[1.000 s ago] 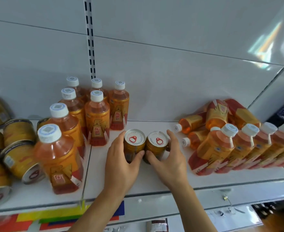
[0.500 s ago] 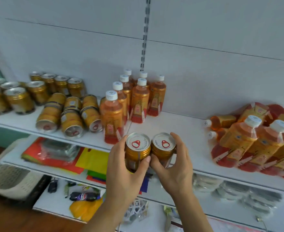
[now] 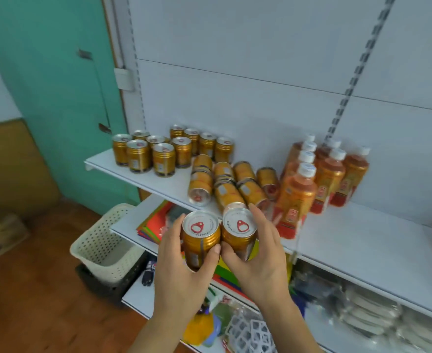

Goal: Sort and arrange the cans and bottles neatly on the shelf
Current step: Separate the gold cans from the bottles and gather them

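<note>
white shelf (image 3: pixel 143 179) carries upright cans (image 3: pixel 159 154) at left, toppled cans (image 3: pixel 222 184) beside bottles (image 3: pixel 319 179). left hand (image 3: pixel 181 271) wraps one can (image 3: pixel 201 240), right hand (image 3: pixel 258 256) another (image 3: pixel 239 233), held upright, probably bound for the standing group.

Eighteen cans (image 3: pixel 201 240), seven bottles (image 3: pixel 295 200).
</note>
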A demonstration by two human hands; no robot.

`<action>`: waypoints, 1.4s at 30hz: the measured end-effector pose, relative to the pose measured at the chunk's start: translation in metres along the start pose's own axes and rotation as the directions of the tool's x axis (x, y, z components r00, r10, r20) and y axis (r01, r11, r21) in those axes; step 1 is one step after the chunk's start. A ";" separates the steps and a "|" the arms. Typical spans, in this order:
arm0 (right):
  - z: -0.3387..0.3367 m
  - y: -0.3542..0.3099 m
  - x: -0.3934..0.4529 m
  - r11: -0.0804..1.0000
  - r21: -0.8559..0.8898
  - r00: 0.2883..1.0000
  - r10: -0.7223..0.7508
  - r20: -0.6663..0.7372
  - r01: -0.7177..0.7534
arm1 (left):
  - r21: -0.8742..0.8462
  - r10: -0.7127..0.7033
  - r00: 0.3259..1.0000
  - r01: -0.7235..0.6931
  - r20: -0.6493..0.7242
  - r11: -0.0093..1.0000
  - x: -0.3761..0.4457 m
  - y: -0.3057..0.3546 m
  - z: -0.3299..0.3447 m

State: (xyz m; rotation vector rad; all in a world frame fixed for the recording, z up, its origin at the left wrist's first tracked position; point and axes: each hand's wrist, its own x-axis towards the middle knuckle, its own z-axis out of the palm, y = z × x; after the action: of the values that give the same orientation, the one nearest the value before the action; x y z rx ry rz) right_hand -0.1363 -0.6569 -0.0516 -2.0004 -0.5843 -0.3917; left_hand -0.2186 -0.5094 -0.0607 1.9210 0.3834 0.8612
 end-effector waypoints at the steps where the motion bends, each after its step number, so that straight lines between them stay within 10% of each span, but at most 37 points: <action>1: 0.013 -0.009 0.003 1.000 0.011 1.000 0.004 0.002 -0.004 | 0.004 -0.011 1.000 0.011 0.001 1.000 0.010 -0.009 -0.012; 12: 0.144 -0.079 0.066 0.997 -0.070 0.999 0.040 0.000 -0.040 | 0.109 0.034 0.997 -0.041 0.066 0.993 0.130 -0.082 -0.117; 25: 0.211 -0.037 0.197 0.918 -0.339 0.978 0.198 -0.059 -0.206 | 0.249 0.081 0.978 -0.129 0.191 0.960 0.272 -0.137 -0.073; 33: 0.217 -0.022 0.222 0.774 -0.610 0.961 0.269 0.072 -0.171 | 0.487 0.428 0.872 -0.489 0.238 0.724 0.299 -0.173 -0.056; 42: 0.226 -0.032 0.221 0.596 -0.768 0.913 0.407 0.038 -0.234 | 0.477 0.516 0.781 -0.623 0.351 0.620 0.332 -0.199 -0.057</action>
State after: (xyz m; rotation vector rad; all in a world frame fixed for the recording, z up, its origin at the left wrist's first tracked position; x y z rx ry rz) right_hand 0.0369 -0.3923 -0.0242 -2.9333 -0.1468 -0.1985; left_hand -0.0084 -0.1806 -0.0823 2.7542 -0.1416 1.0390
